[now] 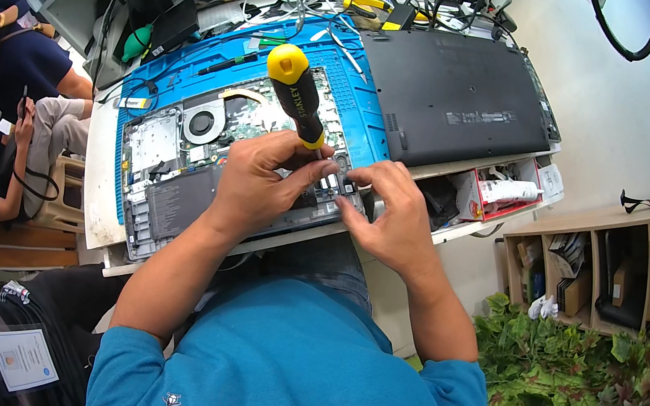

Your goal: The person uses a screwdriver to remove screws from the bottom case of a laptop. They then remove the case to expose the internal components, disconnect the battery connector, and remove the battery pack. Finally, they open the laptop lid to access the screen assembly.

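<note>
At the centre of the frame, the left hand [260,180] grasps the yellow-and-black screwdriver [301,97] low, near its shank, over the opened laptop [180,206] on the blue mat [349,105]. Keeping the tip seated and the shank square calls for light, even turning. The right hand [393,218] curls at the laptop's near edge, best used for steadying; whether it pinches anything, I cannot tell.
</note>
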`<state>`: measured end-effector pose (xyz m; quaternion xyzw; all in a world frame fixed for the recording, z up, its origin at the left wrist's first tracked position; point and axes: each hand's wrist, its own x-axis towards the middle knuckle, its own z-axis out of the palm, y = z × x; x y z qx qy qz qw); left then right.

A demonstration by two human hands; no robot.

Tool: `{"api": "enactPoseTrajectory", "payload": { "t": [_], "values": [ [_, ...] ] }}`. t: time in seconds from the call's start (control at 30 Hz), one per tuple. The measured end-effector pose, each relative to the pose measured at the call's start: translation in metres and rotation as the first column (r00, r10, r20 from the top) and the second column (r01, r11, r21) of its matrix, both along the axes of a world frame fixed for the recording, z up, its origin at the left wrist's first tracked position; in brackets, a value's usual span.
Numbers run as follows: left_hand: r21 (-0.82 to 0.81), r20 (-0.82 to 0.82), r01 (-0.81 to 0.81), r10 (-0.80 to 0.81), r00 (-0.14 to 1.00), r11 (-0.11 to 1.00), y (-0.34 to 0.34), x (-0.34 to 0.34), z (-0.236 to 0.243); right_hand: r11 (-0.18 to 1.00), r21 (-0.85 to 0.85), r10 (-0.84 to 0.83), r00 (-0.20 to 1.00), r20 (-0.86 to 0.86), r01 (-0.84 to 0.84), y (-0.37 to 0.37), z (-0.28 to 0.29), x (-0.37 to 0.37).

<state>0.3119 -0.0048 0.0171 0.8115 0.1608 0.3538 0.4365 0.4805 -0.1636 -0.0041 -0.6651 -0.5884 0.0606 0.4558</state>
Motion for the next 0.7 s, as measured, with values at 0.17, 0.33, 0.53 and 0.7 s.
{"api": "enactPoseTrajectory", "payload": {
  "t": [0.17,0.33,0.53,0.7],
  "values": [
    [-0.024,-0.019,0.014,-0.014,1.0,1.0,0.0,-0.001,0.002,0.994,0.089,-0.065,0.996,0.054,0.06,0.003,-0.01,-0.015],
    [-0.057,-0.043,0.008,-0.01,0.999,0.998,-0.001,-0.002,0.002,0.987,0.128,-0.106,0.994,0.034,0.101,0.004,-0.011,-0.022],
    [-0.122,0.012,0.009,-0.008,1.0,0.992,0.0,-0.005,0.003,0.98,0.165,-0.119,0.992,0.044,0.11,0.003,-0.011,-0.023],
    [-0.143,0.077,0.063,-0.052,0.996,0.988,-0.001,-0.004,0.005,0.975,0.196,-0.121,0.991,0.054,0.108,0.005,-0.011,-0.026]
  ]
}}
